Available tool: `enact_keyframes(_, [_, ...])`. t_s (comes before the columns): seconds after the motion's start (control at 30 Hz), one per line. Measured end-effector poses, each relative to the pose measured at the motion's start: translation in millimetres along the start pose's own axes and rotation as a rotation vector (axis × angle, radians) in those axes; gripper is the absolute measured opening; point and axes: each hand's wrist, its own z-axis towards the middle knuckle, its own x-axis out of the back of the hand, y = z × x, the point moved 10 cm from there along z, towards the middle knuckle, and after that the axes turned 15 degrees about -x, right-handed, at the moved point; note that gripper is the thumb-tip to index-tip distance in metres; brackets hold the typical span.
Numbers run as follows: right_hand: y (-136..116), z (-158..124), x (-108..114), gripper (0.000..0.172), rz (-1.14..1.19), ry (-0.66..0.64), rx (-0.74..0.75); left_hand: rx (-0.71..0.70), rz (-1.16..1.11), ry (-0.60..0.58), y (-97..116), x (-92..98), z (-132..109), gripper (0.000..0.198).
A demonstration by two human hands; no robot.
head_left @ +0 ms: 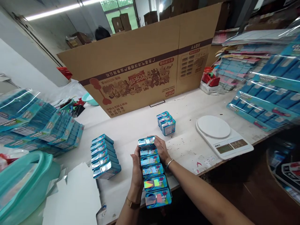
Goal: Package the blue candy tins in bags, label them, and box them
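Note:
Between my two hands is a row of several small blue boxes (153, 171) with printed lettering and shiny holographic stickers, lined up toward me at the table's front edge. My left hand (137, 167) presses along the row's left side, thumb raised. Around the far right end curl the fingers of my right hand (162, 149); its fingertips are partly hidden. To the left stands another row of blue boxes (106, 156) of the same kind. A smaller group of blue boxes (166, 123) sits beyond my right hand.
A white kitchen scale (223, 137) stands at right. A large cardboard sheet (145, 62) walls off the back. Wrapped stacks of blue packs (42, 122) (269, 93) flank the table. At left are a turquoise basin (44, 175) and white card (72, 197). A red tape dispenser (210, 78) lies behind.

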Motion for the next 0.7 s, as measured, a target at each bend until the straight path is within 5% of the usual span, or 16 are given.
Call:
enact_keyframes(0.17, [4.4, 3.3, 2.0, 0.04, -0.139, 0.061, 0.018, -0.024, -0.023, 0.073, -5.6, 6.6, 6.0, 0.077])
enact_keyframes(0.37, [7.5, 8.1, 3.9, 0.037, -0.201, -0.008, -0.062, -0.042, 0.004, -0.026, -8.2, -0.1, 9.9, 0.071])
enact_keyframes(0.53, [-6.7, -10.2, 13.5, 0.057, -0.241, 0.037, -0.102, -0.087, 0.039, 0.134, -5.8, 25.4, 1.1, 0.064])
enact_keyframes(0.7, [-15.8, -26.0, -14.8, 0.042, -0.374, -0.041, 0.008, -0.027, -0.041, -0.054, -9.2, -3.1, 3.1, 0.056])
